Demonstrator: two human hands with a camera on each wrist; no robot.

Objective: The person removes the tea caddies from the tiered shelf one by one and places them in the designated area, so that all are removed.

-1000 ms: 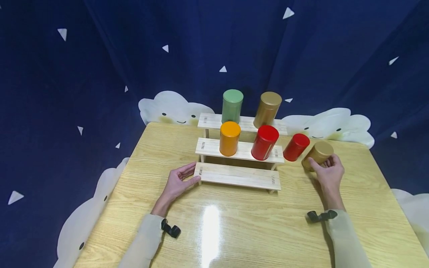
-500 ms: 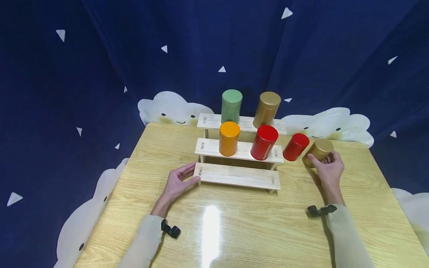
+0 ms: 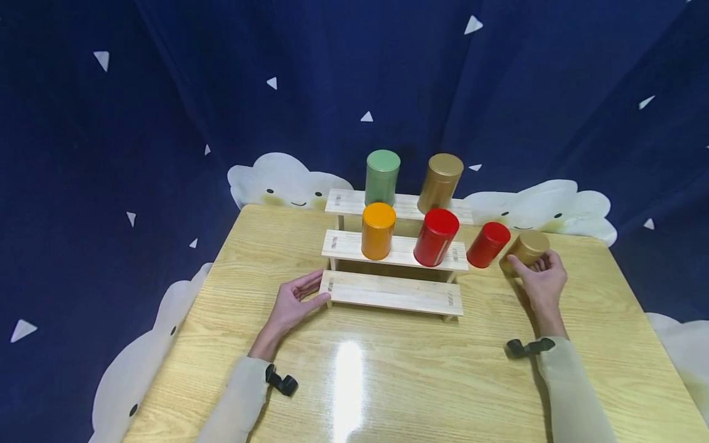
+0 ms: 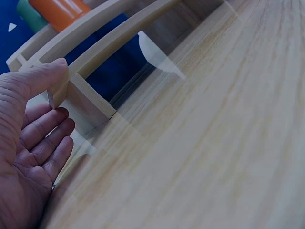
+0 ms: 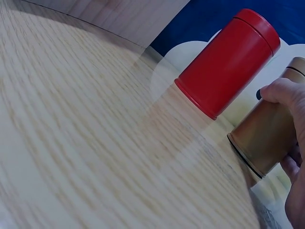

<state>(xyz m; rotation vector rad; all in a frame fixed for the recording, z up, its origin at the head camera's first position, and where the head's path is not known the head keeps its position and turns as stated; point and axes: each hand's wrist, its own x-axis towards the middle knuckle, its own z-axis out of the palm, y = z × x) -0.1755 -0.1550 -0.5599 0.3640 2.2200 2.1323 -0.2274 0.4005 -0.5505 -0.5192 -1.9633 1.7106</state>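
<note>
On the right of the table, my right hand (image 3: 545,283) grips a gold tin (image 3: 526,249), thumb on its near side and fingers round the far right side. In the right wrist view the tin (image 5: 269,133) has its base at the table. Close to its left stands a shorter red tin (image 3: 488,245). My left hand (image 3: 296,299) holds the left end of the lowest step of a wooden tiered shelf (image 3: 390,292). Its thumb lies on the board's end, and the other fingers are bent beside and below it, as the left wrist view (image 4: 40,124) shows.
An orange tin (image 3: 378,232) and a larger red tin (image 3: 437,239) stand on the middle step. The top step bears a green tin (image 3: 382,178) and another gold tin (image 3: 440,183). A dark blue curtain (image 3: 354,74) with white clouds hangs behind the table (image 3: 421,381).
The gold tin in my right hand has shifted slightly back, toward the curtain, then stayed in place. My left hand keeps its hold on the shelf; the other tins have not moved.
</note>
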